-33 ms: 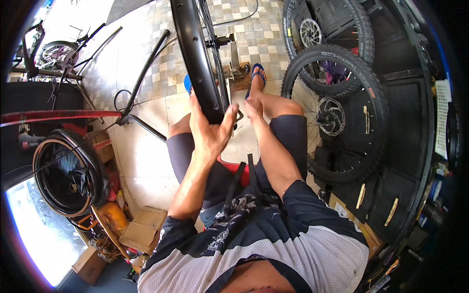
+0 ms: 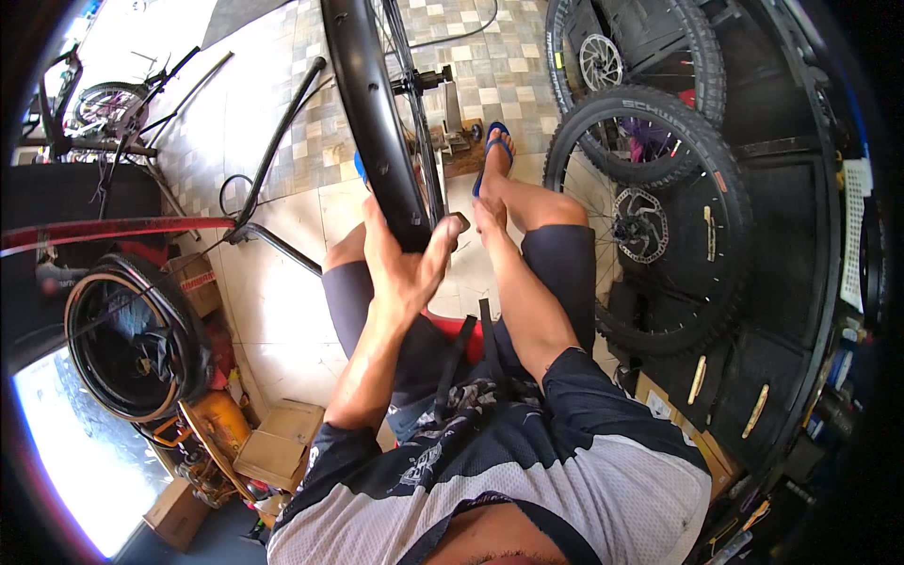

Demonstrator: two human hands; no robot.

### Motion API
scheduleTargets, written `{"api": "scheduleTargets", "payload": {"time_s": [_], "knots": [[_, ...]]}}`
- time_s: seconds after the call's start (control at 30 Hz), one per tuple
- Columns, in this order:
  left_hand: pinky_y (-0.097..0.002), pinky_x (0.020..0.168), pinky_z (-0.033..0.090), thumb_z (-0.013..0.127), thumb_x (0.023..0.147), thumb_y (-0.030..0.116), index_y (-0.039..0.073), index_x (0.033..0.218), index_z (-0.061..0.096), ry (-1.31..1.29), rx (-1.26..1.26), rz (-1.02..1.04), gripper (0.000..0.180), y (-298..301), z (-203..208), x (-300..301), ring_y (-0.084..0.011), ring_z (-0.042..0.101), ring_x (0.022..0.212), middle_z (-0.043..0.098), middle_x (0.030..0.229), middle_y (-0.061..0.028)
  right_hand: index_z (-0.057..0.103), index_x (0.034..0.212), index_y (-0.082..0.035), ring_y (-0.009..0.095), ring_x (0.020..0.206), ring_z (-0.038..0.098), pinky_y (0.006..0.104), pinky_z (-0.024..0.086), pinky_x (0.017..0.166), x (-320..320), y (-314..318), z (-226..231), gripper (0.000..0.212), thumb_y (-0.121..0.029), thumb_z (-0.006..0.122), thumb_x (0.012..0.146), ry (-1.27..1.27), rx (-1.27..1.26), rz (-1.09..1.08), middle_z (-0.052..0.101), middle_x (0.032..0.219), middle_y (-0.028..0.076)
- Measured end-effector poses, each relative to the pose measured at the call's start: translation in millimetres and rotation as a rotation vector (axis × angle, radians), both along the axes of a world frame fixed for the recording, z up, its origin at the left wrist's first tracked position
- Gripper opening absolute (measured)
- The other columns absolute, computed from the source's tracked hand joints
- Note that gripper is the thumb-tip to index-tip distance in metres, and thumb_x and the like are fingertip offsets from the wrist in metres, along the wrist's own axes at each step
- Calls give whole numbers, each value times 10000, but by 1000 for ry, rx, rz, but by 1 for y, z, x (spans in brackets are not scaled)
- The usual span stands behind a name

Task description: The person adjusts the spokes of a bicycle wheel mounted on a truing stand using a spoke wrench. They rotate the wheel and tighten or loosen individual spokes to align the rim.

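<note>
In front of me a bare black bicycle wheel rim (image 2: 370,104) stands upright between my knees, its thin spokes (image 2: 419,127) on the right side. Its axle sits in a metal wheel stand (image 2: 451,108). My left hand (image 2: 400,268) straddles the near end of the rim, fingers along the left side and thumb reaching across to the right. By the thumb tip is a small dark piece (image 2: 461,221), too small to name. My right hand (image 2: 488,215) is just right of it, fingers curled in; what they hold, if anything, is hidden.
Two wheels with knobby tyres and disc rotors, the nearer wheel (image 2: 650,221) in front, lean at my right. At left are a red bar (image 2: 122,228), a black bent tube (image 2: 282,141), several stacked tyres (image 2: 122,339) and a cardboard box (image 2: 278,443).
My left thumb has bent lower and closer to the rim's right side. The small dark piece beside it shows more plainly. My right hand has come down very slightly.
</note>
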State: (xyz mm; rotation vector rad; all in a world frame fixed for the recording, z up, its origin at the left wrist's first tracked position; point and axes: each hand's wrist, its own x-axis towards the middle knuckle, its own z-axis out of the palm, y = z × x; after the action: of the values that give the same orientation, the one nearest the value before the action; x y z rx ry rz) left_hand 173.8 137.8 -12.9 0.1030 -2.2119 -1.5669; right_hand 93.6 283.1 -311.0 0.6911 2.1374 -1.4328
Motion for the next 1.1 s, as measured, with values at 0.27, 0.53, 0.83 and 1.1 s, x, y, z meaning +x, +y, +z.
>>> {"api": "scheduleTargets", "payload": {"time_s": [0.27,0.53,0.83,1.1], "knots": [[-494,1079,404,440,947,727,-79,1381,457,-214,-79,90,915,-71,-63,22,-375,513,1313,504,1409,-249,553,1045,-153,185,728,478,412,496,701,52,-32,-85,206,-310,594,918,-695,-260,-1023,490,868,35],[-434,957,469,508,1041,372,-36,1155,621,-629,-272,236,438,-133,-111,32,-350,604,1095,636,1175,-231,581,1050,-135,148,472,395,402,506,626,59,-35,-139,203,-274,456,971,-941,-606,-1029,573,680,112],[-419,922,466,526,1023,362,-7,1018,670,-760,-405,147,396,-131,-102,0,-328,619,1054,675,1103,-197,616,902,-104,133,427,366,311,394,477,75,-29,-148,315,-409,538,911,-930,-894,-1036,641,714,108],[-414,946,460,560,1000,303,-1,959,689,-787,-489,145,333,-131,-106,-4,-324,633,1040,701,1050,-182,657,850,-101,131,423,346,266,349,454,67,-25,-138,358,-453,600,822,-1027,-926,-1010,669,721,122]]}}
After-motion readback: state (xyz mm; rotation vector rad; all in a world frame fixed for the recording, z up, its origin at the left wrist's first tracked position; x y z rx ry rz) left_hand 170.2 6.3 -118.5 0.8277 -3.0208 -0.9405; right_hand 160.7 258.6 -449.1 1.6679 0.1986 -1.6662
